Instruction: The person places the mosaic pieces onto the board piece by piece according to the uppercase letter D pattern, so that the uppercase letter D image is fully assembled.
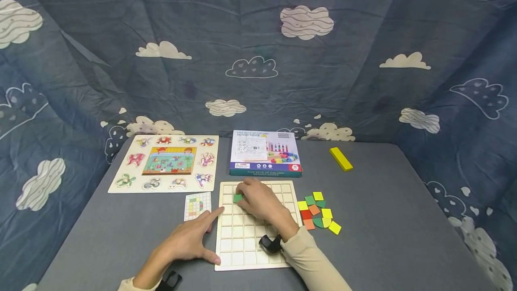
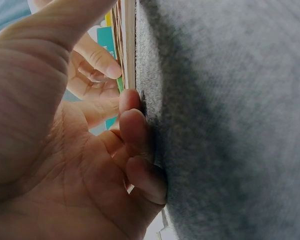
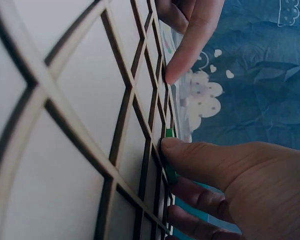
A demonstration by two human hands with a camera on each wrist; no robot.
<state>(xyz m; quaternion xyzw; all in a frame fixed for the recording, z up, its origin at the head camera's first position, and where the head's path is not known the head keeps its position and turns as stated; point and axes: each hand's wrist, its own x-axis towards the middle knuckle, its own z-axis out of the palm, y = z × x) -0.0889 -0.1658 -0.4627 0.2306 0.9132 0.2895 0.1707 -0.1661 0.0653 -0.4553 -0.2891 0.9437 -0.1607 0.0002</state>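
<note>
A pale wooden grid board [image 1: 238, 245] with square compartments lies in front of me. My right hand [image 1: 258, 199] reaches over its upper left part and pinches a green tile [image 1: 238, 198] between thumb and fingers. In the right wrist view, the thumb lies against this green tile [image 3: 170, 172], low at the grid. At the board's left side, my left hand [image 1: 187, 240] is spread, its index finger and thumb at the board's edge. Seen from the left wrist, the other fingertips [image 2: 135, 130] rest near the grey tabletop beside the board.
Loose yellow, green, orange and red tiles [image 1: 306, 215] lie right of the board. A small pattern card [image 1: 198, 205] is at its upper left. Behind stand a sea-animal puzzle board [image 1: 134, 174] and a printed toy box [image 1: 265, 152]. A yellow block [image 1: 341, 159] lies at the back right.
</note>
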